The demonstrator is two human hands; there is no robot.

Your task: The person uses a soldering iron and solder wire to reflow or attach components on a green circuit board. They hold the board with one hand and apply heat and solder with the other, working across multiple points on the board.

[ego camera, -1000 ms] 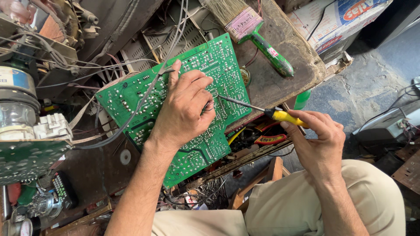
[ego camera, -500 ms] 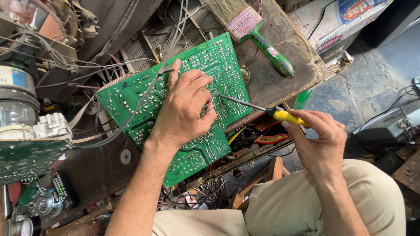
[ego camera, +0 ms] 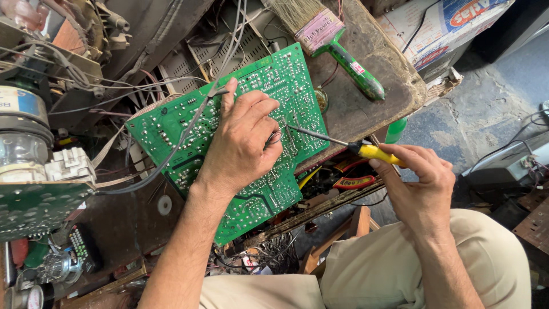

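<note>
A large green circuit board [ego camera: 171, 131] lies tilted, solder side up, over a wooden bench. My left hand [ego camera: 243, 143] rests flat on its middle, pinching a thin loop of solder wire [ego camera: 275, 137] between thumb and fingers. My right hand [ego camera: 420, 183] grips the yellow handle of a soldering iron [ego camera: 374, 152]. Its metal shaft reaches left, and the tip touches the board right beside the solder wire.
A green-handled brush [ego camera: 337, 46] lies on the wooden bench top [ego camera: 372, 114] behind the board. Grey cables [ego camera: 171, 154] cross the board's left side. A second green board [ego camera: 28, 209] and a glass tube neck [ego camera: 20, 143] sit far left. My beige trouser legs [ego camera: 377, 269] fill the bottom.
</note>
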